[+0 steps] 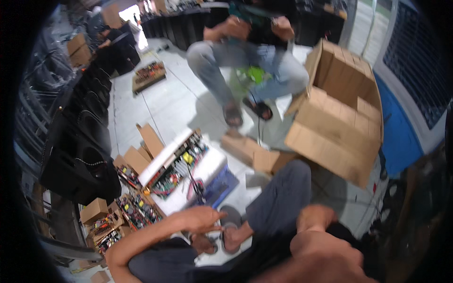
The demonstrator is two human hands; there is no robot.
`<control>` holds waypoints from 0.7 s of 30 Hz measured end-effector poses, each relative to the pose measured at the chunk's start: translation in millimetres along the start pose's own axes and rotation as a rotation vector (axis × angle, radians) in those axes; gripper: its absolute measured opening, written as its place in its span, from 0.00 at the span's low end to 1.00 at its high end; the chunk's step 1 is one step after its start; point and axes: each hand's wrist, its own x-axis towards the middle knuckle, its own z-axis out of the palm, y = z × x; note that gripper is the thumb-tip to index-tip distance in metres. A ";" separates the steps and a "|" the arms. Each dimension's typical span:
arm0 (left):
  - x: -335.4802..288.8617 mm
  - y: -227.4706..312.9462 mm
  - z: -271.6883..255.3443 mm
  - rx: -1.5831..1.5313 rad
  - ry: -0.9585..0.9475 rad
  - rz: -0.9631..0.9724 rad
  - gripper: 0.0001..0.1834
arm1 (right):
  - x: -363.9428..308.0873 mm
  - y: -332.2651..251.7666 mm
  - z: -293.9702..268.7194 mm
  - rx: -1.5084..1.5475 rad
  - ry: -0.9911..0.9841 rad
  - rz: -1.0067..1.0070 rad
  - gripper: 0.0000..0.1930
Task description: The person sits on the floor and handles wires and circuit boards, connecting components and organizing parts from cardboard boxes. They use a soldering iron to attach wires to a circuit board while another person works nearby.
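My left hand hangs over my left leg, its fingers apart, with nothing visible in them. Just beyond it lies an opened electronic unit with a circuit board, a yellow component and dark cables, set between white foam pieces. A blue tray-like piece is beside the foam, near that hand. By my right knee is my right hand, bent inward and blurred; its fingers are hidden from view.
Several circuit boards and small cartons are piled at left, beside a black speaker cabinet. An open cardboard box stands at right. Another person squats opposite. Farther back sits a board on cardboard.
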 end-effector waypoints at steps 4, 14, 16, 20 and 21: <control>-3.0 -11.5 7.7 -0.060 0.089 0.047 0.32 | -1.0 -10.9 6.3 0.013 0.010 -0.032 0.41; 11.3 -7.1 1.3 -0.037 -0.002 0.050 0.35 | -6.3 -35.1 -4.7 -0.352 -0.040 0.237 0.34; -3.3 3.8 0.5 -0.078 0.075 0.032 0.35 | -1.7 -52.6 -7.5 -0.429 -0.088 0.322 0.30; 7.7 -9.5 12.5 -0.020 -0.044 -0.026 0.34 | -31.0 -1.5 -8.2 0.039 -0.142 0.089 0.47; 11.3 -13.7 9.5 -0.026 0.009 0.027 0.34 | -31.1 17.1 -14.1 0.137 -0.152 0.033 0.53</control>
